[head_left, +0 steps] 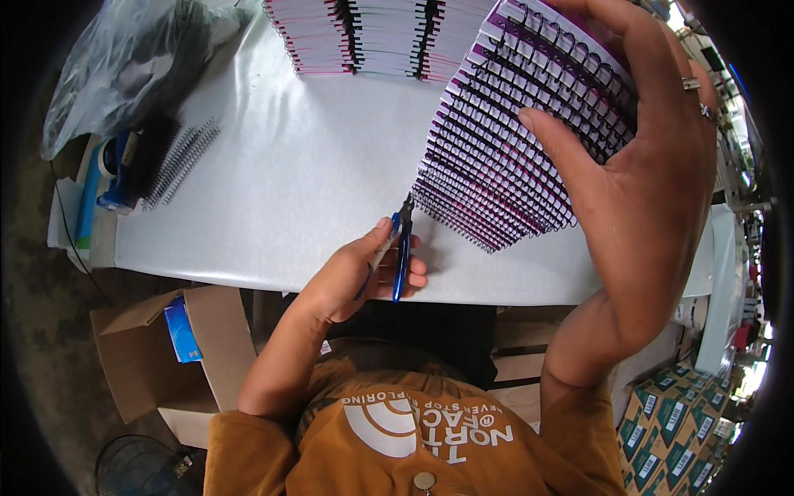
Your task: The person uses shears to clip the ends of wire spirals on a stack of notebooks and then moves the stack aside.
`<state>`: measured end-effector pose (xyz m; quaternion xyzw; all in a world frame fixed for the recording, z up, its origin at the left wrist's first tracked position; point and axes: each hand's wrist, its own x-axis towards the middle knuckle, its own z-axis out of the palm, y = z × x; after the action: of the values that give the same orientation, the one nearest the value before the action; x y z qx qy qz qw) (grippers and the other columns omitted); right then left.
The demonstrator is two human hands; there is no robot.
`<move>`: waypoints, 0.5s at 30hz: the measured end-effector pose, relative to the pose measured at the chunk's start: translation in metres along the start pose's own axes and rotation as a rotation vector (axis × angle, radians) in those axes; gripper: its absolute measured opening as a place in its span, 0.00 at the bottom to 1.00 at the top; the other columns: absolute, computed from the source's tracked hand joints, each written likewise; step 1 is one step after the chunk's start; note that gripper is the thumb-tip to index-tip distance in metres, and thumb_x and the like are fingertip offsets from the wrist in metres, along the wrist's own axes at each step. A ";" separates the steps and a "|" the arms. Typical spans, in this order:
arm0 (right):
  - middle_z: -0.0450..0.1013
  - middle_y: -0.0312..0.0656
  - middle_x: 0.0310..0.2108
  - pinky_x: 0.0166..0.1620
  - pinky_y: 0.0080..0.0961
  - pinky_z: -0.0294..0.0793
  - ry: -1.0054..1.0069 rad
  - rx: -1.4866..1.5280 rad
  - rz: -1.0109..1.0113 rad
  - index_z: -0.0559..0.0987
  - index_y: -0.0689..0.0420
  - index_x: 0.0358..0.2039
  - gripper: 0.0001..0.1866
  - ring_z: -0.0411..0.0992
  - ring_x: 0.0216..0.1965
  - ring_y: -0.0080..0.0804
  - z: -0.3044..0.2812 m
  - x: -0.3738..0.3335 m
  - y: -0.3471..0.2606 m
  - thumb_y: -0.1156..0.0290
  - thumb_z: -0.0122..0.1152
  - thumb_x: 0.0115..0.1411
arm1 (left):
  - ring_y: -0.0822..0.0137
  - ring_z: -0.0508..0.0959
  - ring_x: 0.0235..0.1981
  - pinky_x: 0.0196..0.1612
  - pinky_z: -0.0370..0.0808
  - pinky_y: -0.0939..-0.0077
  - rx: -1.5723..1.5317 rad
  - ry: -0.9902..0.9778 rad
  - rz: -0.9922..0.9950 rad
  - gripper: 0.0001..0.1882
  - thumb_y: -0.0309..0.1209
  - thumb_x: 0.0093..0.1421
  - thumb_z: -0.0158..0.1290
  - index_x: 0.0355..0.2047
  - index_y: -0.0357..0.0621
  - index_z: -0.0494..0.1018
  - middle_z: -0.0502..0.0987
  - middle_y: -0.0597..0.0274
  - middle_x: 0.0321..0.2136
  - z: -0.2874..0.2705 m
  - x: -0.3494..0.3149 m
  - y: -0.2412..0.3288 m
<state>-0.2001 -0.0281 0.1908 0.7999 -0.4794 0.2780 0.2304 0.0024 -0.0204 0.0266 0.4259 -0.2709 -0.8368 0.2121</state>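
Note:
In my left hand (351,269) is a pair of pliers (403,248) with blue handles, gripped near the table's front edge. Their dark jaws point up at the near left corner of a stack of spiral-bound notebooks (496,157), touching or very close to a coil end. Purple cover edges and rows of dark wire coils face up on this stack. My right hand (641,182), with rings on its fingers, clasps the stack's far right end. Its thumb lies across the coils, while the fingertips pass out of sight behind the far side.
More bound notebooks (380,37) stand at the table's (273,174) back. Loose wire coils (182,161) lie at the left beside a clear plastic bag (141,74). Below are an open cardboard box (217,331) and a fan (136,467). Stacked cartons (674,434) stand lower right.

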 end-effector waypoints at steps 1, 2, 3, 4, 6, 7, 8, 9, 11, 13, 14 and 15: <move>0.71 0.38 0.43 0.54 0.27 0.62 0.001 0.009 -0.006 0.71 0.49 0.50 0.29 0.70 0.46 0.28 0.003 0.000 0.000 0.73 0.62 0.42 | 0.57 0.76 0.37 0.47 0.72 0.61 -0.089 -0.057 -0.028 0.30 0.51 0.66 0.30 0.49 0.35 0.64 0.74 0.53 0.36 -0.006 0.000 -0.001; 0.71 0.38 0.43 0.54 0.27 0.62 0.001 0.019 -0.008 0.71 0.49 0.50 0.29 0.70 0.46 0.28 0.005 -0.001 0.000 0.72 0.62 0.42 | 0.58 0.76 0.37 0.48 0.72 0.60 -0.179 -0.115 -0.055 0.30 0.51 0.66 0.30 0.50 0.35 0.64 0.74 0.53 0.35 -0.011 0.001 -0.003; 0.71 0.38 0.43 0.54 0.27 0.62 0.002 0.022 -0.006 0.71 0.49 0.50 0.29 0.70 0.46 0.29 0.005 -0.001 -0.001 0.72 0.61 0.42 | 0.58 0.76 0.38 0.46 0.73 0.58 -0.196 -0.140 -0.049 0.31 0.52 0.66 0.29 0.49 0.36 0.65 0.73 0.53 0.34 -0.015 0.005 -0.006; 0.71 0.38 0.44 0.54 0.27 0.62 0.003 0.022 -0.008 0.71 0.49 0.50 0.29 0.70 0.46 0.29 0.005 -0.001 -0.001 0.72 0.61 0.42 | 0.59 0.76 0.37 0.45 0.74 0.60 -0.178 -0.160 -0.033 0.30 0.51 0.66 0.28 0.48 0.36 0.65 0.73 0.54 0.34 -0.019 0.006 -0.008; 0.71 0.38 0.44 0.54 0.27 0.62 0.002 0.017 -0.004 0.70 0.49 0.50 0.29 0.70 0.46 0.29 0.003 -0.002 0.000 0.72 0.61 0.43 | 0.62 0.76 0.34 0.42 0.75 0.63 -0.136 -0.207 -0.004 0.30 0.51 0.67 0.27 0.47 0.37 0.67 0.74 0.55 0.32 -0.024 0.006 -0.006; 0.71 0.38 0.44 0.54 0.27 0.62 0.003 0.009 0.002 0.70 0.49 0.50 0.29 0.70 0.46 0.29 0.001 -0.003 0.001 0.72 0.60 0.43 | 0.63 0.76 0.33 0.40 0.76 0.64 -0.122 -0.177 -0.012 0.30 0.51 0.67 0.27 0.47 0.37 0.67 0.73 0.56 0.31 -0.019 0.006 -0.004; 0.71 0.38 0.44 0.54 0.28 0.62 0.001 0.002 0.010 0.70 0.49 0.50 0.29 0.70 0.46 0.29 -0.002 -0.003 0.002 0.71 0.60 0.43 | 0.64 0.76 0.32 0.38 0.77 0.64 -0.107 -0.148 -0.020 0.30 0.51 0.67 0.27 0.47 0.37 0.67 0.72 0.56 0.30 -0.013 0.003 -0.001; 0.71 0.38 0.44 0.54 0.28 0.62 0.001 0.011 0.008 0.70 0.49 0.50 0.29 0.70 0.46 0.29 0.001 -0.005 0.002 0.71 0.60 0.43 | 0.64 0.75 0.30 0.35 0.77 0.65 -0.099 -0.102 -0.023 0.30 0.51 0.67 0.27 0.47 0.37 0.67 0.72 0.57 0.29 -0.009 0.000 0.001; 0.70 0.38 0.44 0.54 0.28 0.62 0.004 0.023 0.005 0.70 0.49 0.50 0.29 0.70 0.47 0.29 0.004 -0.006 0.002 0.71 0.59 0.44 | 0.66 0.74 0.27 0.33 0.78 0.66 -0.201 -0.082 -0.062 0.30 0.51 0.67 0.27 0.46 0.37 0.67 0.70 0.59 0.27 -0.001 -0.002 0.002; 0.70 0.39 0.45 0.55 0.28 0.61 0.008 0.026 0.007 0.70 0.49 0.50 0.28 0.70 0.47 0.29 0.004 -0.006 0.002 0.71 0.59 0.44 | 0.66 0.74 0.26 0.32 0.77 0.66 -0.272 -0.125 -0.075 0.29 0.51 0.66 0.28 0.45 0.37 0.67 0.70 0.60 0.26 -0.003 0.000 0.002; 0.70 0.39 0.45 0.55 0.28 0.61 0.010 0.030 0.007 0.70 0.49 0.50 0.28 0.70 0.47 0.29 0.003 -0.007 0.002 0.70 0.59 0.44 | 0.65 0.74 0.26 0.33 0.77 0.66 -0.296 -0.173 -0.067 0.29 0.51 0.66 0.29 0.45 0.37 0.66 0.70 0.59 0.26 -0.013 0.004 -0.003; 0.70 0.39 0.45 0.55 0.28 0.61 0.008 0.029 0.008 0.70 0.50 0.51 0.28 0.69 0.47 0.29 0.003 -0.008 0.003 0.70 0.58 0.44 | 0.63 0.74 0.26 0.34 0.77 0.66 -0.320 -0.223 -0.062 0.28 0.51 0.66 0.31 0.45 0.36 0.66 0.70 0.59 0.25 -0.014 0.005 -0.001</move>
<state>-0.2052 -0.0263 0.1831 0.8001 -0.4774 0.2892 0.2196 0.0109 -0.0258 0.0163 0.2995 -0.1430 -0.9174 0.2197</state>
